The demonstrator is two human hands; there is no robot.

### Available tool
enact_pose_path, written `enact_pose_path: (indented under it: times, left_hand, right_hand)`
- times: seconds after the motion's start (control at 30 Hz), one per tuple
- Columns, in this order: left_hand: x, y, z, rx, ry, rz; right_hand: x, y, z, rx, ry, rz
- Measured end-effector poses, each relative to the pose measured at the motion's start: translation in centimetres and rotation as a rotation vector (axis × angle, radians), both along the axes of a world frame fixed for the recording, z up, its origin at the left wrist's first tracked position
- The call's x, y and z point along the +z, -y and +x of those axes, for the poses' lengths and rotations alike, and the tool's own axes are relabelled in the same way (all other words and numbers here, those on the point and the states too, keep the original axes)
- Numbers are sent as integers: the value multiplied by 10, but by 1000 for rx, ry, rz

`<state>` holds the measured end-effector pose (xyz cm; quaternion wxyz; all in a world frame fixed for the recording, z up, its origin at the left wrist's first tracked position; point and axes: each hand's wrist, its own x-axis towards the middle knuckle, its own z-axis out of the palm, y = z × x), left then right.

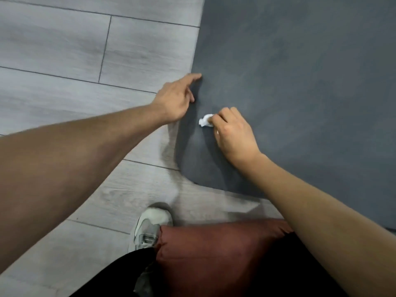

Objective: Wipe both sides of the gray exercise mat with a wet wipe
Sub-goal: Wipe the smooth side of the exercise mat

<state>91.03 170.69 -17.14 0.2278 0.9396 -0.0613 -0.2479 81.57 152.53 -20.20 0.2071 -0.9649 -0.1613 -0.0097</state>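
So from where I'm watching, the gray exercise mat (300,82) is lying flat on the pale wood-look floor (53,50), filling the right side of the view with its rounded near corner toward me. My right hand (233,133) has its fingers curled around a balled-up white wet wipe (205,121), pressed down on the mat close to the left edge. My left hand (174,99) is loose and open, fingers stretched out with the tips resting right on the mat's edge, looks like it's just pinning it so it doesn't slide. Progress-wise, I'd guess we're somewhere in the wiping of the face that's up. I honestly can't tell which side this is, or how much of it is already done, since there's only some faint streaky unevenness on the surface that could be moisture or just the lighting. If this is the first side, the flip and the whole other side are left. No brand, label or writing readable anywhere, not on the mat, not on the white sneaker (150,226) at the bottom.
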Motion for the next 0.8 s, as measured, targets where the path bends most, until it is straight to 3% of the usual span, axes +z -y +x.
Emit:
enact_pose_path:
  times: [0.13,0.27,0.37,0.5,0.6,0.7,0.8]
  left_hand:
    - [12,11,32,-131,-109,128]
    - [16,15,35,-251,-53,275]
    - [19,18,34,-276,-43,306]
    - [28,32,37,-225,-53,361]
    - [27,42,30,-304,-20,445]
    - [19,49,20,-411,35,522]
    - [13,47,14,-400,85,517]
  right_hand:
    - [4,11,29,77,74,-104]
    - [8,7,100,-226,-48,-114]
    - [6,-23,83,-391,-78,-51]
    - [8,-73,-42,-74,-108,129]
    - [8,-71,-77,65,-143,119]
    - [8,-20,-46,-72,36,44]
    - [7,77,-14,-392,80,-90]
